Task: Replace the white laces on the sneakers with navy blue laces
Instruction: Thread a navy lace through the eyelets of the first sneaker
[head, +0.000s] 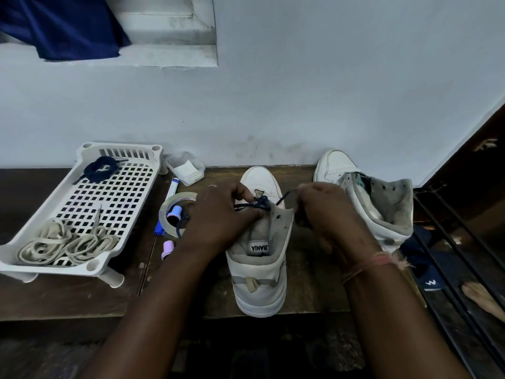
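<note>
Head camera looks down at a dark wooden desk (82,296) by a pale wall. A white shoe (259,269) sits in the middle, heel toward the person, toe toward the wall. Both hands are over its front part. The left hand (218,214) has its fingers (246,195) pinched shut on the dark blue lace (259,202), right at the lace holes. The right hand (322,209) has its fingers closed on the other end of that same lace, pulled out to the side. A thread band sits on the right wrist.

A second white shoe (369,198) stands to the right, with no lace in it (its tongue flops open).

On the left is a white tray with holes (35,214). The old white laces (65,244) lie in a heap at its near end. Another dark blue lace (101,166) lies coiled at its far end.

Between the tray and the middle shoe are a roll of clear tape (170,203), a marker (172,187) and a small clear box (185,169).
</note>
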{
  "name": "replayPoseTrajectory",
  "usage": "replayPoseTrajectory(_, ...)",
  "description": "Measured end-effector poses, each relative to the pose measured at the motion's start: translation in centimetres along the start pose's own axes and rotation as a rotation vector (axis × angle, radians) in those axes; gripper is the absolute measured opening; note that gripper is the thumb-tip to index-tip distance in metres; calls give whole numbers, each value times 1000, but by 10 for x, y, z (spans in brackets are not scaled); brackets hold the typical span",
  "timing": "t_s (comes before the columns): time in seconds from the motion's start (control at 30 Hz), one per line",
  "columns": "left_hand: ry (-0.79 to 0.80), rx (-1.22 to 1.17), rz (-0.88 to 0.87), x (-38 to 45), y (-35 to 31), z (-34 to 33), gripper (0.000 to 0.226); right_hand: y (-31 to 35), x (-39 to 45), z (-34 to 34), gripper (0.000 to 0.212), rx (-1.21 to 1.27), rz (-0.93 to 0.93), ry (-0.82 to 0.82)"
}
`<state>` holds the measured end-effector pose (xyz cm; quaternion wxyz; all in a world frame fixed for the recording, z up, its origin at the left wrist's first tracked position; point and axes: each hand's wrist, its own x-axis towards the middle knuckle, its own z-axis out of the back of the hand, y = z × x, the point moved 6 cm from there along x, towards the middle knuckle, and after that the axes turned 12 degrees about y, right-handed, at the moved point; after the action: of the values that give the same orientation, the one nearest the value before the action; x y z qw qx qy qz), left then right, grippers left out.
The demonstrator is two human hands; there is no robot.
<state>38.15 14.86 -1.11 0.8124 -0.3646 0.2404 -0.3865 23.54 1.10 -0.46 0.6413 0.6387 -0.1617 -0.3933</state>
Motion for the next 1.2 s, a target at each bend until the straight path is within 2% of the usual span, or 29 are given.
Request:
replayPoseTrajectory(0.1, -46, -127, 32, -3, 6, 3, 34, 34, -8, 10, 21, 464, 334, -116)
replayPoseTrajectory(0.13, -57, -155, 34, -3, 5, 4, 35, 43, -12, 15, 16, 538, 446, -149)
replayPoseTrajectory(0.2, -39, -191, 28, -2, 5, 2, 33, 49, -16, 20, 11, 480, 558, -176)
replayPoseTrajectory(0.27, -3, -216, 38, 0, 7, -2, 31, 35, -7, 17, 10, 274, 482, -142)
replayPoseTrajectory(0.3, 9, -228, 39, 1, 8, -3, 31, 27, -2, 13, 9, 84, 409, -96)
replayPoseTrajectory(0.37, 24, -247, 41, 2, 10, -5, 30, 11, 5, -1, 9, -310, 226, 70)
replayPoseTrajectory(0.4, 30, -254, 42, 2, 12, -5, 30, 4, 5, -6, 9, -417, 147, 151)
replayPoseTrajectory(0.57, 51, -270, 58, 4, 15, -5, 27, 1, -4, -14, 13, -448, 79, 264)
replayPoseTrajectory(0.67, 42, -266, 67, 3, 14, -5, 25, 6, -4, -13, 20, -563, 93, 216)
replayPoseTrajectory(0.7, 33, -261, 72, 3, 14, -4, 25, 9, -4, -12, 23, -531, 117, 163)
replayPoseTrajectory(0.73, 27, -256, 76, 2, 13, -2, 25, 15, -3, -9, 24, -397, 150, 100)
replayPoseTrajectory(0.83, 30, -259, 89, 0, 12, -1, 27, 37, -5, 3, 27, 434, 338, 50)
replayPoseTrajectory(0.87, 32, -255, 98, -1, 12, 0, 28, 44, -6, 9, 26, 643, 401, 80)
replayPoseTrajectory(0.9, 32, -248, 105, -2, 11, 0, 28, 48, -7, 16, 23, 730, 443, 96)
replayPoseTrajectory(0.97, 35, -237, 112, -2, 9, -1, 29, 46, -9, 22, 14, 623, 433, 93)
replayPoseTrajectory(1.03, 39, -240, 119, -2, 9, -2, 30, 33, -5, 19, 14, 253, 296, 53)
replayPoseTrajectory(1.1, 38, -248, 126, -2, 9, -2, 30, 14, 1, 7, 20, -139, 122, 101)
replayPoseTrajectory(1.2, 29, -269, 141, -3, 8, -1, 32, -6, 4, -8, 43, -317, -77, 219)
